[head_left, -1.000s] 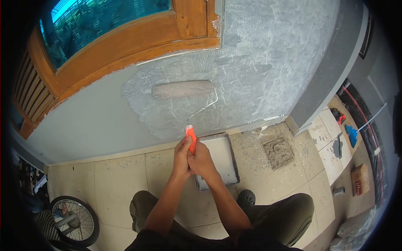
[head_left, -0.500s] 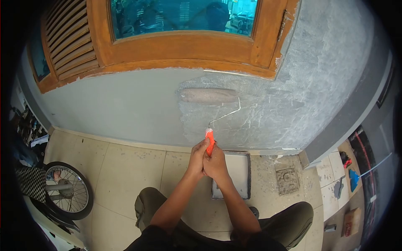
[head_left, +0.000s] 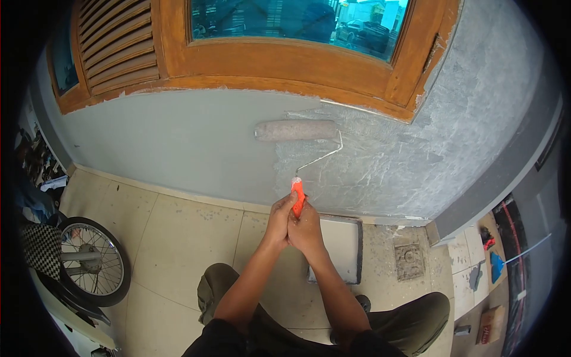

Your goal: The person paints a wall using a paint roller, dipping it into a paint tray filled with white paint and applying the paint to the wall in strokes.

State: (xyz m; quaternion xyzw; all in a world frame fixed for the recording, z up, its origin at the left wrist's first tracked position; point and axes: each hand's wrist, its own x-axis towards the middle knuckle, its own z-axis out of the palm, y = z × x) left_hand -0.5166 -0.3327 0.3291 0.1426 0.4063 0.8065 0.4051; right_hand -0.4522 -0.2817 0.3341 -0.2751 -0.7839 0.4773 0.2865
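Both my left hand (head_left: 278,217) and my right hand (head_left: 306,225) are wrapped around the orange handle of a paint roller (head_left: 298,195). The hands press against each other, and the lower end of the handle is hidden in them. Above them, the roller's grey, paint-coated sleeve (head_left: 295,130) lies level against the wall, joined to the handle by a bent wire frame. Smooth grey paint (head_left: 196,143) covers the wall on the left; rough, patchy grey wall (head_left: 380,160) shows on the right. Below my right hand stands a paint tray (head_left: 344,250) holding pale paint, partly hidden by my forearm.
A wooden window frame (head_left: 285,65) borders the wall above. On the left stands a motorcycle wheel (head_left: 94,262). A square drain cover (head_left: 410,262) lies in the tiled floor at right. Farther right are a blue object (head_left: 496,268) and a brown box (head_left: 490,325).
The view has shifted, with the window now farther right. The roller has moved left relative to the window, over the edge of the smooth paint. Both hands keep their grip.
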